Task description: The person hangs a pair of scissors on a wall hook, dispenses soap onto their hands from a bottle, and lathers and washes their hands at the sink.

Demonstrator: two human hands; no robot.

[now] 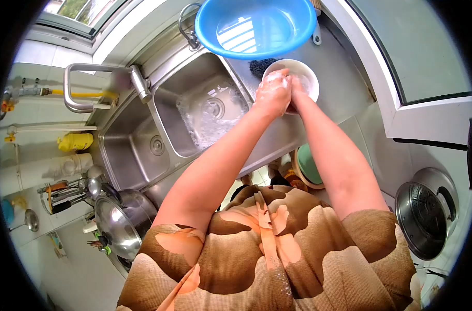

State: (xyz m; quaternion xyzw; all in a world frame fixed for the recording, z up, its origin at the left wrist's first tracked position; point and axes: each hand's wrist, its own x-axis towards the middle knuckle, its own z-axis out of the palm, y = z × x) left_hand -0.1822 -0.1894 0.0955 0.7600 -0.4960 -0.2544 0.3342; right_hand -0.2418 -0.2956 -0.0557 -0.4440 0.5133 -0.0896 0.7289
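Foam covers my left hand [275, 92], whose fingers are curled closed over the white bowl [310, 79]. My right hand [297, 93] presses against it from the right, partly covered by it, fingers closed as well. Whatever lies between the two hands, if anything, is hidden. The bowl rests on the steel drainboard, and whitish, soapy-looking contents show at its right side. Just behind it on the left lies a dark scouring pad [262, 67].
A blue basin [293, 46] of water stands behind the bowl. Left are two steel sink basins, the nearer-to-bowl one [168, 114] holding suds, with a faucet [137, 85]. A lidded steel pot [114, 223] is at lower left, a dark pan lid [422, 220] at right.
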